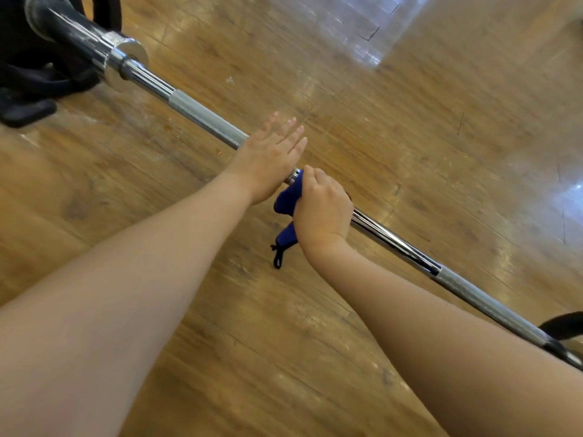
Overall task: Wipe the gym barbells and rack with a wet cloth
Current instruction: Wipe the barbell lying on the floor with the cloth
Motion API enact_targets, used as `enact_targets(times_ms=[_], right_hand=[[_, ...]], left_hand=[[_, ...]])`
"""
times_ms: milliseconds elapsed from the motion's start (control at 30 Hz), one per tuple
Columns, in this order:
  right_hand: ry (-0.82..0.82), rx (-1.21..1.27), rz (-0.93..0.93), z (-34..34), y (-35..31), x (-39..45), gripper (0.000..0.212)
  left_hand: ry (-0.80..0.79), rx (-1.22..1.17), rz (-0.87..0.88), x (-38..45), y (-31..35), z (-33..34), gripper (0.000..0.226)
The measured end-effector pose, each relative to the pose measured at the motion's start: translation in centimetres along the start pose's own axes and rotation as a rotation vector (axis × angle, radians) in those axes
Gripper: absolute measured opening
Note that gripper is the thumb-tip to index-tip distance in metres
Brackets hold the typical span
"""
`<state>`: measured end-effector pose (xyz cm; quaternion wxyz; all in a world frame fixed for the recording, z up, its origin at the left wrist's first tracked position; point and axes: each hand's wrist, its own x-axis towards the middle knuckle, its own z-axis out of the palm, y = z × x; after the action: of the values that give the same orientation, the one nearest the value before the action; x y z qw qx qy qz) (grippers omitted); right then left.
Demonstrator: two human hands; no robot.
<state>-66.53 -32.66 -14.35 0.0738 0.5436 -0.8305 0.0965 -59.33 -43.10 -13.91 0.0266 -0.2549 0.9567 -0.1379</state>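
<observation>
Wooden floor (410, 152) filled the view, with glare patches at top and right. The barbell (202, 116) ran diagonally from upper left to lower right, raised above the floor; its support could not be seen. Its thick sleeve (72, 29) at upper left looked dusty and streaked, likely not yet wiped. Dark gym gear (28, 83) sat behind that end; another dark piece (564, 326) showed at the lower right end.

The left hand (268, 159) lay flat over the shaft near mid-bar, fingers straight and close together, holding nothing, probably steadying the bar so it wouldn't roll under the wiping. The right hand (321, 209) sat just beside it, fingers curled round the blue cloth (288, 197) and the shaft together, so the cloth wrapped the bar for full contact. A loose cloth end with a black loop (277, 257) hung below the wrist. Judged step: wiping the smooth centre section; the knurled parts, sleeves and rack remained to do. No rack was identifiable.
</observation>
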Motion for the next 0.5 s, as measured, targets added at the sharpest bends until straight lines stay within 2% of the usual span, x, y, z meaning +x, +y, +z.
enact_targets(times_ms=[133,233,367,500], right_hand=[[0.169,-0.026,-0.104,0.9,1.6,-1.1,0.059],[0.217,-0.051,-0.150,0.3,4.3,-2.6,0.064],[0.197,-0.034,-0.058,0.1,5.0,-3.4,0.060],[0.156,0.049,0.075,0.4,2.4,-1.9,0.045]], left_hand=[[0.000,-0.051,-0.013,0.0,-0.2,0.4,0.060],[0.041,-0.086,-0.036,0.2,0.2,0.6,0.054],[0.066,-0.087,-0.077,0.1,0.2,0.7,0.054],[-0.014,-0.091,-0.055,0.4,0.1,-0.1,0.054]])
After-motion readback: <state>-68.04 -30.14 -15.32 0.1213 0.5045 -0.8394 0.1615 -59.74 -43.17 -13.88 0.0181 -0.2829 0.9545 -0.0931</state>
